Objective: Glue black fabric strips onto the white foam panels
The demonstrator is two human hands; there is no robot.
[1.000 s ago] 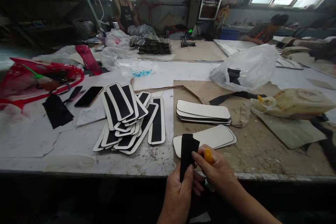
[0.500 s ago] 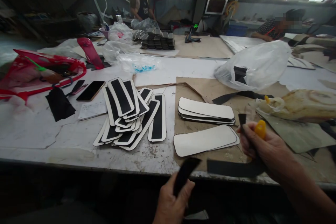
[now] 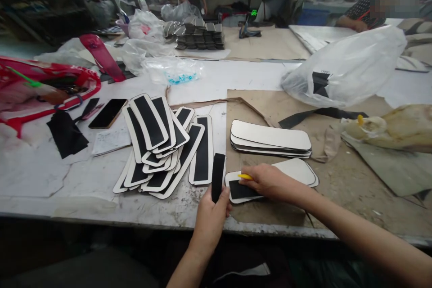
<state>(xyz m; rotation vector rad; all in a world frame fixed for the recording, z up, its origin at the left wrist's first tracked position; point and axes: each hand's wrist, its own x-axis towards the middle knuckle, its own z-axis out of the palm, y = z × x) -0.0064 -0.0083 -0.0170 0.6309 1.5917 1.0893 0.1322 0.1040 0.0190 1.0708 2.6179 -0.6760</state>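
Note:
My left hand (image 3: 211, 213) is closed round black strips (image 3: 218, 172) that stand up from its grip at the table's front edge. A yellow tool (image 3: 245, 176) pokes out of my closed right hand (image 3: 268, 182); its full shape is hidden. Under that hand a black strip (image 3: 240, 190) lies along the near white panel (image 3: 299, 171), its right part covered by my hand and forearm. Behind it sits a stack of white panels (image 3: 270, 135). Left of my hands is a loose pile of white-edged panels with black middles (image 3: 153, 121).
Brown sheeting (image 3: 334, 198) covers the right of the table. A phone (image 3: 108, 113), notepad (image 3: 111, 141) and red bag (image 3: 50, 69) lie left. A stuffed clear plastic bag (image 3: 351, 65) and yellowish container (image 3: 405, 128) are right. Two people are beyond the table.
My right hand has moved left from the sheeting's right side, and a black strip now lies on the near white panel. My left hand has risen to the table edge with its strips.

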